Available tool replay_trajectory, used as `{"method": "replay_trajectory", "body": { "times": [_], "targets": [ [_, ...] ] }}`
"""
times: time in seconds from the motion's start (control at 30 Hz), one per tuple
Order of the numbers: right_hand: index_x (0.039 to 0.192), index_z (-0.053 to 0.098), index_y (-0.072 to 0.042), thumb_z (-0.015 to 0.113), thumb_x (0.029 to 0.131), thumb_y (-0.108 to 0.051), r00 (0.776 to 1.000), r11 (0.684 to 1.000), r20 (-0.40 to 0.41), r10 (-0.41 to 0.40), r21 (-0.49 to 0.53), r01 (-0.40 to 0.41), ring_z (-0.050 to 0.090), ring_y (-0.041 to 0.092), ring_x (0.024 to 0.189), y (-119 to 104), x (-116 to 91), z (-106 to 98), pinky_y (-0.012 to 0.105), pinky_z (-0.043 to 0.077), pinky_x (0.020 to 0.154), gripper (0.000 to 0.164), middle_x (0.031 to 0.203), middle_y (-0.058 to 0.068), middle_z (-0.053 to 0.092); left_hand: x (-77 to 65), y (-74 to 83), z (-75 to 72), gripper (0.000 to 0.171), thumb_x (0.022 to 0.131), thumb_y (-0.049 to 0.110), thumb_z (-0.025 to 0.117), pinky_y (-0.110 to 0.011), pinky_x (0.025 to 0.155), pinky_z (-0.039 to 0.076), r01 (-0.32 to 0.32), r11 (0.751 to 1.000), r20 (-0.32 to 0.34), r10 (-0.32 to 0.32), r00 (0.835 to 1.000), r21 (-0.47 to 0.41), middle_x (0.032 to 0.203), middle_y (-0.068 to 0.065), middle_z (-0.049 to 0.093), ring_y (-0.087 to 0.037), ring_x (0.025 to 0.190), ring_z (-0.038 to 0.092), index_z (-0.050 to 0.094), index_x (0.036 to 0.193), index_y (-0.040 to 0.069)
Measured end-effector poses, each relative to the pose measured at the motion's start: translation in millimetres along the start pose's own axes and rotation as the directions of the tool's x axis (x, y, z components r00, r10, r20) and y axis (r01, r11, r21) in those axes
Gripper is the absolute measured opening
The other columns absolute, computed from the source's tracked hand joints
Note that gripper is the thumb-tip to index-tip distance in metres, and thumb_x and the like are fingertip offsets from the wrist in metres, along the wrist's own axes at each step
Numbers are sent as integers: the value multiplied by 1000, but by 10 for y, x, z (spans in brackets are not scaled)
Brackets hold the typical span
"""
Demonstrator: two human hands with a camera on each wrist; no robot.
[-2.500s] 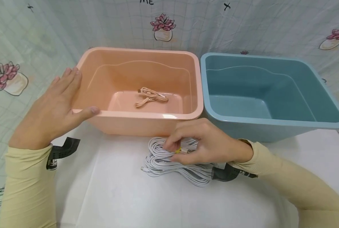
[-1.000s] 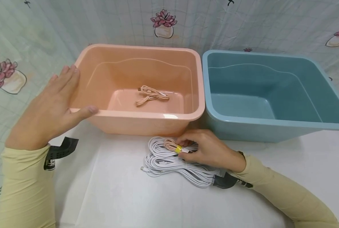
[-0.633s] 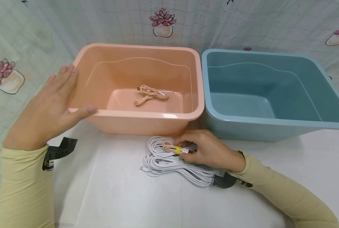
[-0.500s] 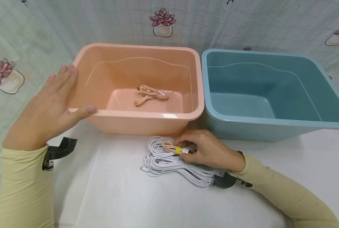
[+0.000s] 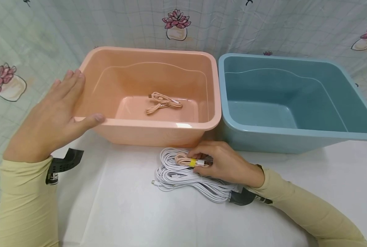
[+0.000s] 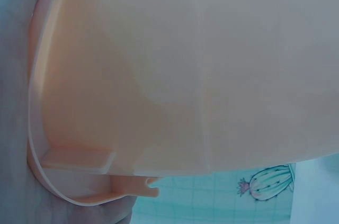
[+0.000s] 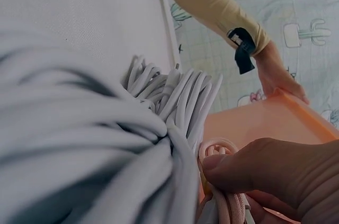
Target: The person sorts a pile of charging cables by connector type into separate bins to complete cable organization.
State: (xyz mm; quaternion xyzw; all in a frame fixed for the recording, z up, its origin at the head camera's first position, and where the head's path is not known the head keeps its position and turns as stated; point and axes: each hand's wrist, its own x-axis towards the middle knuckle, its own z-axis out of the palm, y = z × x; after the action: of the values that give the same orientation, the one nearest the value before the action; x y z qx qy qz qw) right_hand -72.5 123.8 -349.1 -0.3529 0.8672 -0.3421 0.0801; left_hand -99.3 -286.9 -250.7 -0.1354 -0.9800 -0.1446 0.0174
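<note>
My left hand [image 5: 49, 120] rests on the left end of the peach bin [image 5: 158, 133], fingers straight and thumb over the front rim. Inside that bin lies a peach USB cable [image 5: 163, 103], folded in a bundle. My right hand [image 5: 228, 163] pinches a second, smaller peach cable [image 5: 181, 159] with a yellow tie [image 5: 192, 162] and a white plug. It sits on top of several coiled white cables [image 5: 189, 181] on the table. In the right wrist view, my thumb [image 7: 249, 168] presses on the peach cable's loops [image 7: 220, 150]; the fingers behind are partly hidden.
A blue-grey bin [image 5: 294, 135] stands right beside the peach one. Both are on a white table cover [image 5: 140, 219], with a patterned curtain [image 5: 125, 24] behind them. One white connector end [image 5: 154, 183] sticks out left of the coils.
Over the first second and a half my right hand lowers and draws right, uncovering the small peach cable and yellow tie. Since then it barely moves. The left hand stays on the bin.
</note>
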Motion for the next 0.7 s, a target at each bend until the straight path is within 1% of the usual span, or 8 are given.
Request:
{"method": "replay_trajectory", "body": {
  "times": [0.37, 0.7],
  "targets": [
    [112, 77, -17, 84, 81, -10, 1000, 1000, -2, -31, -1, 31, 60, 5, 86, -13, -9, -1, 20, 52, 73, 32, 101, -6, 73, -1, 1, 3, 98, 99, 58, 57, -43, 136, -3, -6, 1000, -6, 6, 1000, 0, 176, -9, 5, -28, 166, 0, 9, 166, 6],
    [113, 77, -17, 82, 81, -8, 997, 997, -14, -80, -5, 80, 57, 6, 85, -34, -21, -4, 19, 50, 69, 34, 104, -5, 73, 1, -2, 6, 97, 99, 58, 57, -42, 136, -3, -11, 1000, -10, 11, 1000, -2, 176, -10, 5, -28, 166, 0, 10, 166, 5]
  ]
}}
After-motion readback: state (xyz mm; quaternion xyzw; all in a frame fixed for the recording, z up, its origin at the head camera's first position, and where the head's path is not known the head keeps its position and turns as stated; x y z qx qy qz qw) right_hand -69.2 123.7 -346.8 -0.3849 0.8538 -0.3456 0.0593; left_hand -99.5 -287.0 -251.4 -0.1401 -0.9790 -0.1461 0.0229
